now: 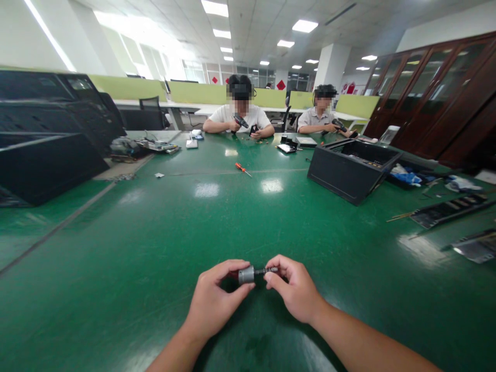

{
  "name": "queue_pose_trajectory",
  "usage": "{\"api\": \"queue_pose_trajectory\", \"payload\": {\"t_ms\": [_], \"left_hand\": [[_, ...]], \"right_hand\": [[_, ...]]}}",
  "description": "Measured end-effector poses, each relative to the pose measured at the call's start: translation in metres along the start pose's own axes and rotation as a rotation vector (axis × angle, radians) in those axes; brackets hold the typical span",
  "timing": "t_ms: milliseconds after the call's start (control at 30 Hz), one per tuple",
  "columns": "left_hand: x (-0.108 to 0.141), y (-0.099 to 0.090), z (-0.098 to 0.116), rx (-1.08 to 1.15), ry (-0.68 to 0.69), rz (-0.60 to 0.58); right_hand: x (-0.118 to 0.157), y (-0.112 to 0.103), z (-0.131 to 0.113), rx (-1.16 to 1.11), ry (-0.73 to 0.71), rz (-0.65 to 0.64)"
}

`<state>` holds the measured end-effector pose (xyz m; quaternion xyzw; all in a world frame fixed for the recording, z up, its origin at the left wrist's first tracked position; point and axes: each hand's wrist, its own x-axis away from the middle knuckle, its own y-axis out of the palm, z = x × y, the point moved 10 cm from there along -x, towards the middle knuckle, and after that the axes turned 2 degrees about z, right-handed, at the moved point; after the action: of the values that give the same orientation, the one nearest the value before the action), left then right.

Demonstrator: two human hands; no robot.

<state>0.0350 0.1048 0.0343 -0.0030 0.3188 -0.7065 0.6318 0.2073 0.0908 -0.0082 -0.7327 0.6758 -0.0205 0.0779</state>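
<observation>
Low in the middle of the head view, a grey metal cylinder [247,275] with a thin dark shaft [265,270] lies level just above the green table [194,222]. My left hand [217,294] grips the cylinder between thumb and fingers; something dark red shows behind it, partly hidden by the fingers. My right hand [296,289] pinches the far end of the shaft, which points right. The two hands face each other, a short gap apart.
An orange screwdriver [241,167] lies mid-table. A black open case [341,178] stands at the right, dark computer cases [50,155] at the left. Across the table, two people [238,116] [320,119] hold power tools. Metal parts [449,209] lie far right.
</observation>
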Motion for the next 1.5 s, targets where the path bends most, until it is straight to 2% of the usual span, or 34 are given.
{"api": "queue_pose_trajectory", "payload": {"t_ms": [800, 1500], "left_hand": [[-0.0019, -0.0043, 0.0049, 0.004, 0.011, 0.017], [0.0002, -0.0043, -0.0026, 0.009, -0.019, 0.02]], "right_hand": [[-0.0008, -0.0017, -0.0003, -0.069, 0.008, 0.017], [-0.0008, -0.0028, 0.0014, -0.095, 0.013, 0.028]]}}
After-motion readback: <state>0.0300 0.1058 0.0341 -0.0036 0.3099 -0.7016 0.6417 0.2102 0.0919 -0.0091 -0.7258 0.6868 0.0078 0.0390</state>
